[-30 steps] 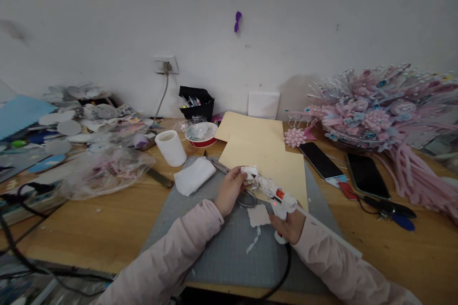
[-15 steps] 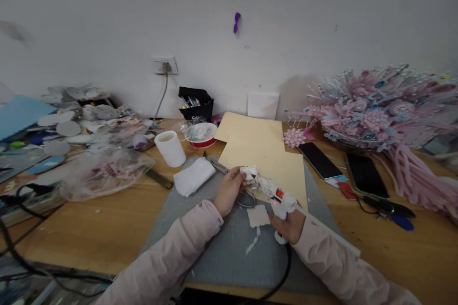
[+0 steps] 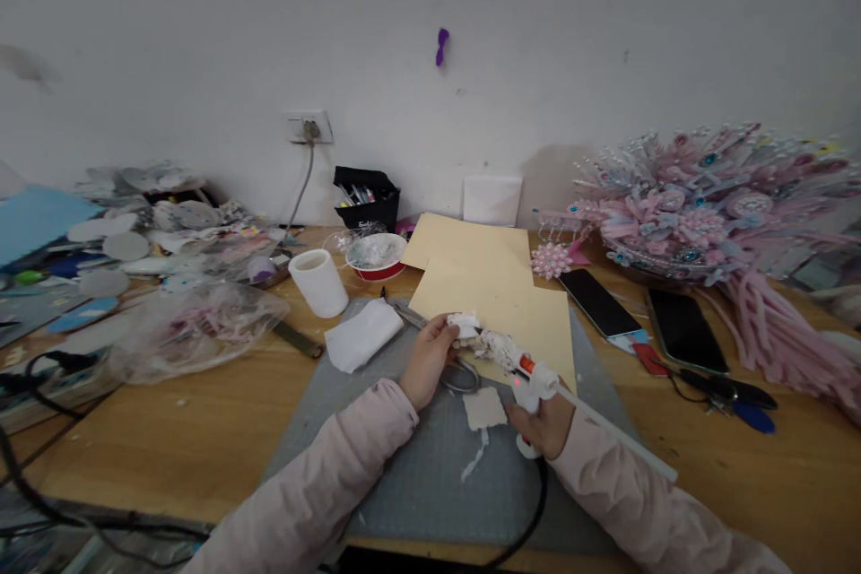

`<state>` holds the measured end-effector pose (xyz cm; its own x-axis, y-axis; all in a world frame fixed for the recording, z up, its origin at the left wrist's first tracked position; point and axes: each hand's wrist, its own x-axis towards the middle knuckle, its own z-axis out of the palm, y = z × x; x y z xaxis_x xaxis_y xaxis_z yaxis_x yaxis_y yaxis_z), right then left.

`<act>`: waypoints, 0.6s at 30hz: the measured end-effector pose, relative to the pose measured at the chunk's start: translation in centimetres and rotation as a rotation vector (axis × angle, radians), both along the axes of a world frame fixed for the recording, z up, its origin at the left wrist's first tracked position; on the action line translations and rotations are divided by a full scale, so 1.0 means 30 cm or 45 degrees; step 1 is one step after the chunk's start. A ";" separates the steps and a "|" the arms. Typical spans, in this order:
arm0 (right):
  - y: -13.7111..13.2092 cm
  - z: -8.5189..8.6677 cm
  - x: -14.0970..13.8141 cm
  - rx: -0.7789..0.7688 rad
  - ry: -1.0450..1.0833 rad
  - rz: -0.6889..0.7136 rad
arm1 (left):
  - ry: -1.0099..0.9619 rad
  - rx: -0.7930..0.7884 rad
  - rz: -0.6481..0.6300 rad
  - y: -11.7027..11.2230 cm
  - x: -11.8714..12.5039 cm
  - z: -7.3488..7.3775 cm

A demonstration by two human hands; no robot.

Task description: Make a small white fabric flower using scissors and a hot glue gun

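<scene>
My right hand (image 3: 548, 423) is wrapped round the handle of a white hot glue gun (image 3: 528, 384), with a long glue stick (image 3: 622, 439) out of its back and glue residue crusted on its front. Between the thumb and fingers of my left hand (image 3: 429, 360) is a small white piece (image 3: 464, 323), close to the gun's nozzle; whether they touch I cannot tell. Below my left hand lie scissors (image 3: 463, 377), partly hidden by it. A torn off-white scrap (image 3: 484, 410) rests on the grey cutting mat (image 3: 430, 489) under the gun.
Beige sheets (image 3: 494, 273) lie beyond my hands. A white roll (image 3: 318, 283), folded white cloth (image 3: 363, 334) and red-rimmed bowl (image 3: 377, 258) stand left. Two phones (image 3: 598, 303), keys and a pink beaded headdress (image 3: 700, 206) are on the right. The gun's black cord (image 3: 538, 511) runs off the front edge.
Almost nothing differs. The view has shifted very slightly; both hands keep their hold, with the white piece still close to the glue gun's tip.
</scene>
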<state>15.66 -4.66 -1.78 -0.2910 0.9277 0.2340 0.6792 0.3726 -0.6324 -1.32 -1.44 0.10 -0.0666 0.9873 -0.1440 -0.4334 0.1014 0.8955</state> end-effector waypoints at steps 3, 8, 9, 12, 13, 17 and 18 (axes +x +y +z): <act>-0.001 0.001 -0.001 -0.020 -0.024 -0.005 | -0.017 0.021 0.000 0.005 -0.004 -0.006; 0.001 -0.009 0.007 0.016 0.131 -0.019 | -0.069 0.009 0.038 0.012 -0.007 -0.012; 0.007 -0.012 0.012 0.028 0.160 -0.008 | -0.080 0.002 0.045 0.013 -0.007 -0.011; 0.041 -0.013 0.032 0.116 0.181 0.012 | -0.111 -0.025 0.072 0.012 -0.005 -0.004; 0.056 -0.011 0.039 0.156 0.162 0.003 | -0.122 -0.034 0.082 0.011 -0.006 -0.001; 0.117 0.001 0.065 -0.027 -0.119 -0.150 | -0.182 -0.054 0.106 0.008 -0.012 0.009; 0.129 0.002 0.071 -0.130 -0.201 -0.203 | -0.200 -0.055 0.107 0.008 -0.015 0.011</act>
<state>17.78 -0.77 -1.72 -0.1646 0.9812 0.1003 0.8175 0.1926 -0.5428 -1.78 -1.19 0.42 -0.1221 0.9719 -0.2011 -0.5762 0.0955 0.8117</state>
